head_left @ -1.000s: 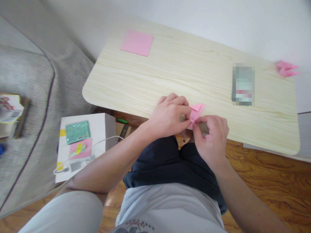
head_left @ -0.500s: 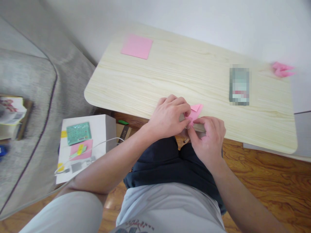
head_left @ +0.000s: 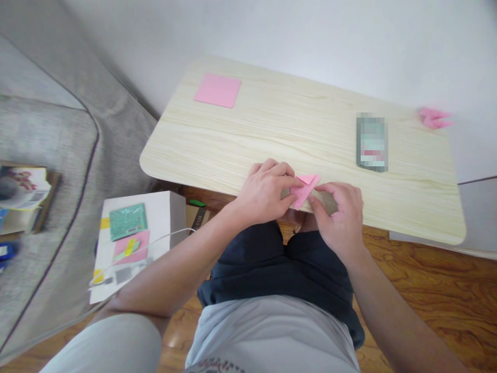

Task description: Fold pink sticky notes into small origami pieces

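1. Light wood table (head_left: 272, 129) stands against a white wall, above a brown wood floor (head_left: 427, 280). A grey sofa (head_left: 42, 155) is to the left.
2. Work item: folded pink paper (head_left: 305, 186). It lies at the near edge of the table, between the two hands, with a pointed flap facing away from the person.
3. Left hand (head_left: 266, 192): fingers curled, narrow grip, pinching the left side of the folded pink paper.
4. Right hand (head_left: 339, 215): thumb and forefinger closed on the lower right side of the same paper; the remaining fingers are tucked under.
5. Flat pink sheet (head_left: 217, 90): far left corner of the table, well apart from the hands.
6. Blurred rectangular object (head_left: 371, 142): right part of the table.
7. Finished pink folded piece (head_left: 433, 117): far right corner.
8. White box (head_left: 135, 233): on the floor to the left, with a green card (head_left: 128, 221) on top.
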`<state>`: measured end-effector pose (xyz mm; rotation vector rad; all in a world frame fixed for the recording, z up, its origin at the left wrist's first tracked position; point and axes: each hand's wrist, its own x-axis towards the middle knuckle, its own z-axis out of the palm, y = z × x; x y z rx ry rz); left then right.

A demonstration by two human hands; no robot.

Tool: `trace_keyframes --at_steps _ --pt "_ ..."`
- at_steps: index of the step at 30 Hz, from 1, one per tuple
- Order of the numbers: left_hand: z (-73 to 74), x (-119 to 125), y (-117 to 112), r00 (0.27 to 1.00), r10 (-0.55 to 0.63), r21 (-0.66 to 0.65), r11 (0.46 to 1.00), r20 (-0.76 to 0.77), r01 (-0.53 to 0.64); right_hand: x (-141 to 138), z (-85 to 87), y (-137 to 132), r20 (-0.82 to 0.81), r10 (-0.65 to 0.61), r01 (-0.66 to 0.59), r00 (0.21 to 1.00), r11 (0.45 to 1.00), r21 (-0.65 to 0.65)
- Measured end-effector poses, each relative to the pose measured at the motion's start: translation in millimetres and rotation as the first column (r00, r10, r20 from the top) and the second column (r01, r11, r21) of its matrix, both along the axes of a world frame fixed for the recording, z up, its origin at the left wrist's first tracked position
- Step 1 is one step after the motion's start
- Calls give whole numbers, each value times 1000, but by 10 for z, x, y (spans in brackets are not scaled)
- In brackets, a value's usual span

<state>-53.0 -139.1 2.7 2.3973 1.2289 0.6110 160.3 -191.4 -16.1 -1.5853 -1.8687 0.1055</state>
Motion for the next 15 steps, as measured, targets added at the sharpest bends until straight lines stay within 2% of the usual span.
trace_keyframes --at_steps 3,7,11,15 --pt "6 -14 8 999 -37 9 999 -1 37 153 7 63 8 12 -13 1000 1000 25" --pt "-9 -14 48 997 -80 15 997 13 80 329 28 105 37 99 -98 994 995 -25" --pt "2 30 107 994 -108 10 994 27 107 410 44 86 49 180 -176 983 982 -62" --pt "62 106 120 996 -83 7 997 13 83 434 51 72 38 198 -195 979 978 -73"
